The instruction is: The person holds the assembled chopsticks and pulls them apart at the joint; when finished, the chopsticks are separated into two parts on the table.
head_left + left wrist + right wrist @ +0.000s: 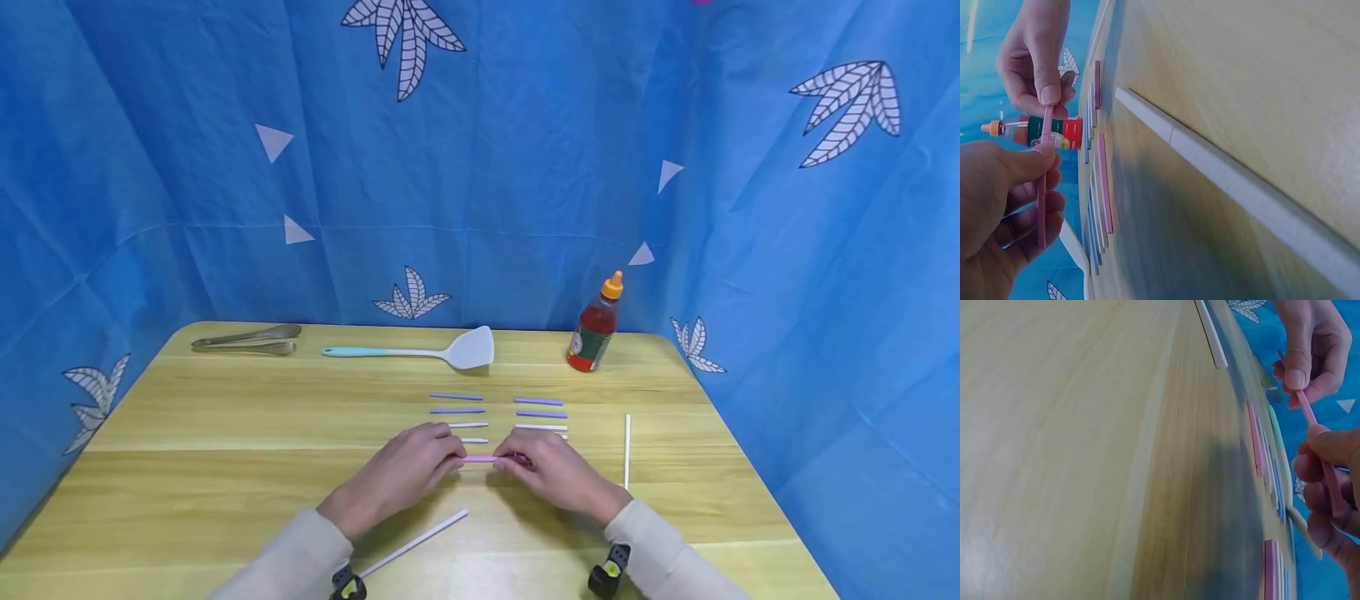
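A thin pink straw [478, 459] is held level above the table between two hands. My left hand [408, 467] pinches its left part between thumb and fingers. On the right part, the thumb and fingers of my right hand [555, 471] pinch it too. A short stretch shows between the hands; in the right wrist view the straw [1308, 409] reaches past the fingers. Beyond the hands lie two columns of short straw pieces, blue [457, 410], white [542, 427] and pink [1105, 184]. The head view hides the pink pieces behind the hands.
One long white straw [416, 542] lies slanted near the left forearm, another white straw [627, 450] right of the right hand. Along the back are metal tongs [247, 337], a white spatula [471, 348] and a red sauce bottle [594, 329]. A blue curtain [525, 167] surrounds the table.
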Demonstrator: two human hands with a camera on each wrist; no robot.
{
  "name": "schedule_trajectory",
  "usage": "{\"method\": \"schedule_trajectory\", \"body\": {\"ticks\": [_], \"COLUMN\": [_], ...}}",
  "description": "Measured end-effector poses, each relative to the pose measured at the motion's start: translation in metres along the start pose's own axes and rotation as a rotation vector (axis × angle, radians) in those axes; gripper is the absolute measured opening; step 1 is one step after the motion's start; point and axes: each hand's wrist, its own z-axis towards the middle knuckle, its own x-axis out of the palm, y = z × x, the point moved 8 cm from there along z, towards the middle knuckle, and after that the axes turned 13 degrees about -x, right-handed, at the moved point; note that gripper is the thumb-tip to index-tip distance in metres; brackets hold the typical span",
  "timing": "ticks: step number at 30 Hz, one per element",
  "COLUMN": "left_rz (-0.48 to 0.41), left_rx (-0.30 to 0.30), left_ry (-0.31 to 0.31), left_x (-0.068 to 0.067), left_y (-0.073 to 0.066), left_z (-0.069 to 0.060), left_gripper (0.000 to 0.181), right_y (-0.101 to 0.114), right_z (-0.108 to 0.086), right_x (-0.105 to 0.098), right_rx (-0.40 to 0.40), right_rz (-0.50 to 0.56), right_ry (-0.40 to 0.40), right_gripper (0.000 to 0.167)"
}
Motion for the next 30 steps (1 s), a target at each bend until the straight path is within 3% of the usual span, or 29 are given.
{"method": "schedule_trajectory", "body": {"ticks": [12, 14, 18, 21, 26, 30], "left_rz": [0.01, 0.021, 0.006, -0.017, 0.005, 0.018], "left_rx": [0.026, -0.027, -0.226, -0.298, -0.287, -0.222], "left_ry": [-0.009, -0.026, -0.064, -0.054, 0.004, 0.03], "left_x": [0.001, -0.005, -0.022, -0.03, -0.02, -0.009], "left_y": [0.005, 0.016, 0.055, 0.072, 0.069, 0.056], "left_z": [-0.001, -0.001, -0.008, -0.01, -0.005, -0.003], "left_gripper": [0.01, 0.008, 0.006, 0.008, 0.011, 0.013], "right_y": [-0.003, -0.012, -0.038, -0.051, -0.054, -0.051], "right_z": [-0.006, -0.018, -0.052, -0.07, -0.073, -0.07], "right_x": [-0.006, -0.017, -0.046, -0.058, -0.053, -0.048], "right_rx": [-0.032, -0.005, 0.13, 0.209, 0.236, 0.22], "right_rz": [-0.011, -0.05, -0.085, -0.063, -0.059, -0.095], "right_ry": [-0.008, -0.052, -0.146, -0.153, -0.13, -0.111], "right_gripper": [0.007, 0.006, 0.004, 0.006, 0.009, 0.013]}}
